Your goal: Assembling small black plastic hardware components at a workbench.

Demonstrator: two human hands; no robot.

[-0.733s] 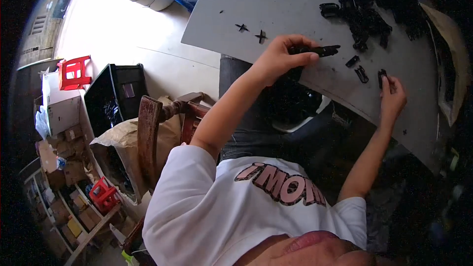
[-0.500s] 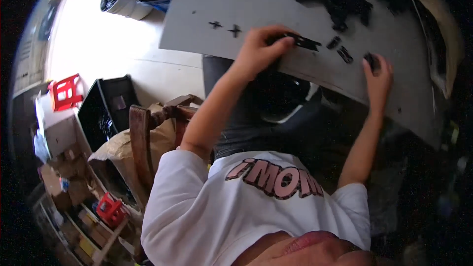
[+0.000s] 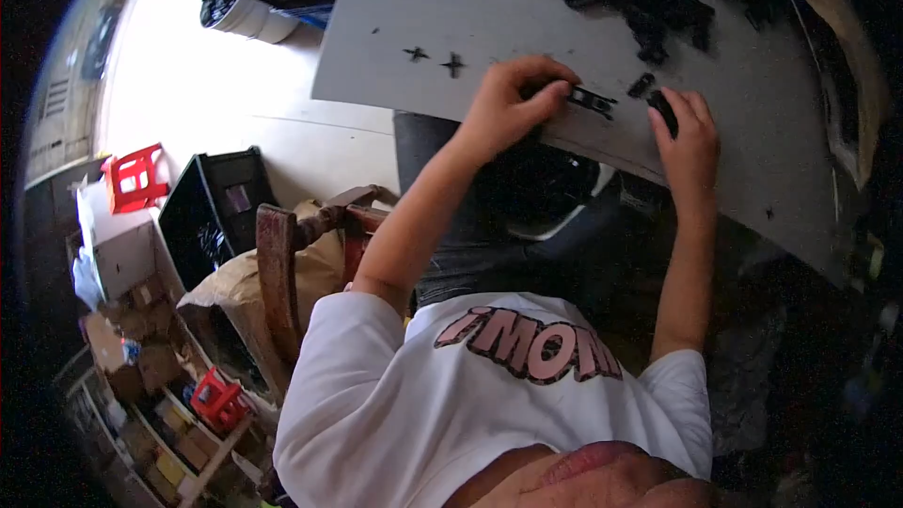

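As your right hand comes in, it nears your left hand

Where your right hand was farther along the grey tabletop a moment ago, it now sits at the upper right of the frame, facing the left one. This brings the two held pieces near each other, which looks handy for close two-handed work. Your left thumb and fingers pinch a long black part, its end jutting rightward. Your right thumb and fingers pinch a dark piece, partly covered. One loose piece lies just beyond those fingertips; its neighbour no longer shows separately.

Mind the tabletop's near edge, which runs slantwise just below your left hand. The black pile at the top of the frame limits reach beyond, and two cross-shaped parts lie to the left of your left hand. Easiest room seems to be right of your right hand, though a small dark bit sits near the edge there.
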